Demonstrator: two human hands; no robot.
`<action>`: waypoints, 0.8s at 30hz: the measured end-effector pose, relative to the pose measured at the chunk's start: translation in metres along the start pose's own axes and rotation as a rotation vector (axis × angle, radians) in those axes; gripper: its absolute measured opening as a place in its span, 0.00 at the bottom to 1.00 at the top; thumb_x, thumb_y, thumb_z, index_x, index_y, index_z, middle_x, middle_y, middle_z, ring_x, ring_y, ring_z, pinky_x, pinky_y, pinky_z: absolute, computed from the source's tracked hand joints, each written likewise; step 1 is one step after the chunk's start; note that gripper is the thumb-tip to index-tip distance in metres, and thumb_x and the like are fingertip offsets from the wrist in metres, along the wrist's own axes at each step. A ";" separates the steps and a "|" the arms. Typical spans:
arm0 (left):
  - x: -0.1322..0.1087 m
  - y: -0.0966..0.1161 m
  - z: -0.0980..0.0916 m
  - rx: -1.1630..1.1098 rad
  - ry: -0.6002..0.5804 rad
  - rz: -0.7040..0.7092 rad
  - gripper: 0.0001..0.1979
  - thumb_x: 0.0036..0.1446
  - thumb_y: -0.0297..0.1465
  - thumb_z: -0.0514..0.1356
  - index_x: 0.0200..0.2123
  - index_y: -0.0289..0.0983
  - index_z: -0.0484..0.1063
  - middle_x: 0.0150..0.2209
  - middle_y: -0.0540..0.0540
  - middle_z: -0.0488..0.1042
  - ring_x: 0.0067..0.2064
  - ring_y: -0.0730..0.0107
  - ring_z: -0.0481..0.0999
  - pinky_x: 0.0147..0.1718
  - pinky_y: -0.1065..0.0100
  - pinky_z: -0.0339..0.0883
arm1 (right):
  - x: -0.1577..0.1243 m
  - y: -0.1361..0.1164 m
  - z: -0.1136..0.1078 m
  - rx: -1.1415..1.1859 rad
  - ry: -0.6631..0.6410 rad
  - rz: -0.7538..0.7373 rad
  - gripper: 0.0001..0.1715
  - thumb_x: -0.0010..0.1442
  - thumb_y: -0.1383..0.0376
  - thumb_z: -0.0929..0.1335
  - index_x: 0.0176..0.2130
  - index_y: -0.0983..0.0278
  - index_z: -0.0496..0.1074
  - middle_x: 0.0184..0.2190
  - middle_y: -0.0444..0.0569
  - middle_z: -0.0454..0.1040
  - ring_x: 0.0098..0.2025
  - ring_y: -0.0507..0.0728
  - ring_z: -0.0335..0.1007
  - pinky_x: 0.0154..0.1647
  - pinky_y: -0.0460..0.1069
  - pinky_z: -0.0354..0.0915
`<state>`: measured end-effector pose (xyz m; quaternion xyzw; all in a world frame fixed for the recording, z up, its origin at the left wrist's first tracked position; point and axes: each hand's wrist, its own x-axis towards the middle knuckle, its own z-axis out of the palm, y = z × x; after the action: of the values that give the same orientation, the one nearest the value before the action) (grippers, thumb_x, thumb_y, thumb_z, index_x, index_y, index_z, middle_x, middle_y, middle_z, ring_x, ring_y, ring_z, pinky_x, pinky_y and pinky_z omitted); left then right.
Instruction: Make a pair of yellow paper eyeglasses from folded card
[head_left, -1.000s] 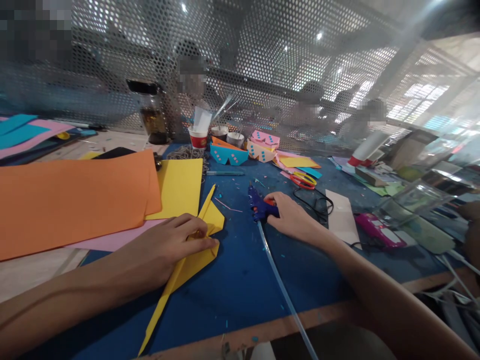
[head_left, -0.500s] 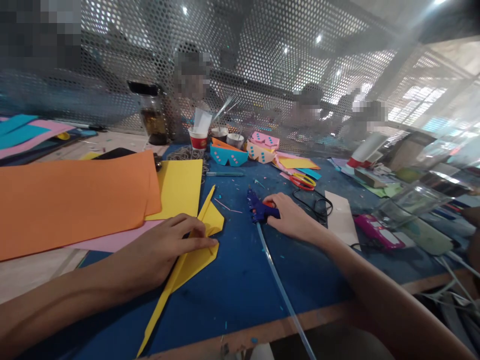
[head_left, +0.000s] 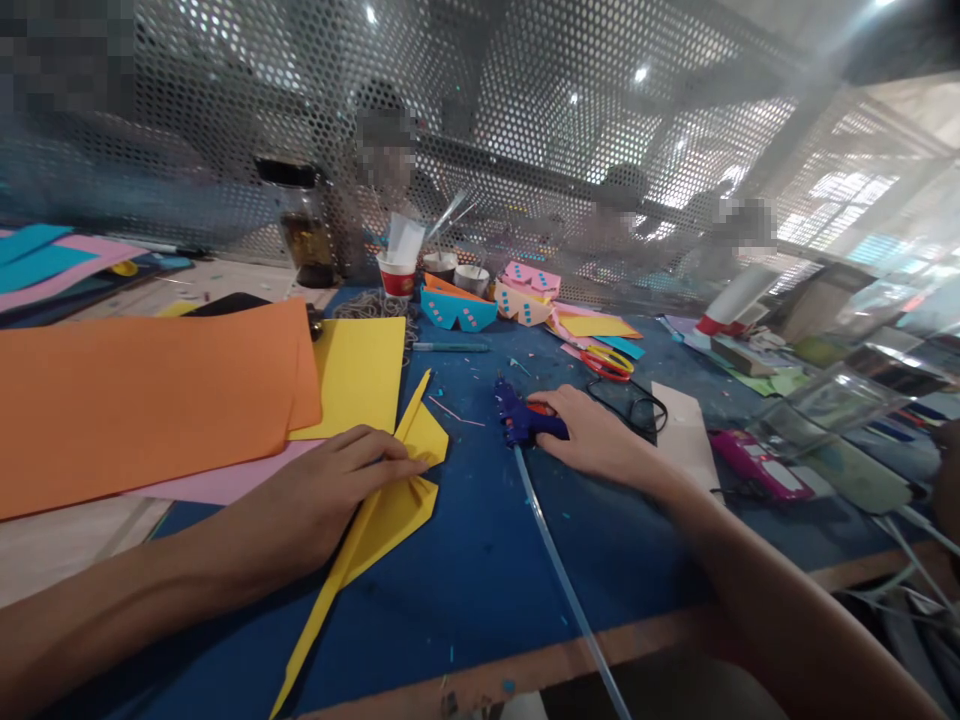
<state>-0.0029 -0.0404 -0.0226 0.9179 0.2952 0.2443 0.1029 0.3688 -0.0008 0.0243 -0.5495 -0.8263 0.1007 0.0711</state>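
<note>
My left hand (head_left: pixel 330 490) lies over a pair of yellow paper glasses (head_left: pixel 394 515) on the blue tabletop, its fingers closed on the folded part near the notch. A long narrow yellow strip runs from the piece toward the table's front edge. To the right, my right hand (head_left: pixel 589 435) is wrapped around the handle of a blue hot glue gun (head_left: pixel 514 415), fingers by its orange trigger. The gun lies on its side, nozzle pointing away from me. A long clear glue stick (head_left: pixel 551 555) trails from its back over the front edge.
Orange sheets (head_left: pixel 150 400) and a yellow sheet (head_left: pixel 365 375) lie at left. Finished blue paper glasses (head_left: pixel 457 308), a red paper cup (head_left: pixel 396 275) and a jar (head_left: pixel 304 225) stand along the perforated screen. Scissors (head_left: pixel 611 362), a black cord and a magenta device (head_left: pixel 761 465) lie at right.
My left fingers have drawn together and slid slightly back on the yellow paper. My right hand has shifted slightly right along the glue gun's handle. The gun stays in place.
</note>
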 end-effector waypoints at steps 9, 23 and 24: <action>0.001 0.003 0.002 -0.010 0.033 0.021 0.33 0.70 0.17 0.49 0.67 0.49 0.75 0.55 0.42 0.81 0.54 0.59 0.81 0.53 0.61 0.77 | -0.017 -0.050 -0.026 -0.050 0.291 -0.321 0.17 0.78 0.68 0.64 0.59 0.60 0.78 0.51 0.54 0.79 0.55 0.64 0.72 0.58 0.60 0.65; 0.004 0.006 0.003 0.046 0.038 0.069 0.29 0.65 0.15 0.52 0.62 0.43 0.76 0.50 0.43 0.82 0.49 0.59 0.80 0.47 0.61 0.75 | -0.002 -0.082 0.009 -0.136 0.059 -0.668 0.21 0.76 0.72 0.64 0.63 0.62 0.76 0.44 0.52 0.75 0.48 0.61 0.64 0.48 0.57 0.58; 0.003 0.006 0.003 0.045 0.037 0.069 0.29 0.66 0.16 0.52 0.62 0.43 0.76 0.51 0.43 0.82 0.49 0.59 0.80 0.47 0.61 0.75 | -0.003 -0.082 0.010 -0.141 0.057 -0.667 0.22 0.76 0.72 0.64 0.63 0.62 0.76 0.44 0.52 0.75 0.48 0.62 0.64 0.47 0.58 0.58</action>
<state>0.0039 -0.0434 -0.0220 0.9249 0.2707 0.2580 0.0684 0.2945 -0.0350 0.0345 -0.2554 -0.9631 -0.0008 0.0853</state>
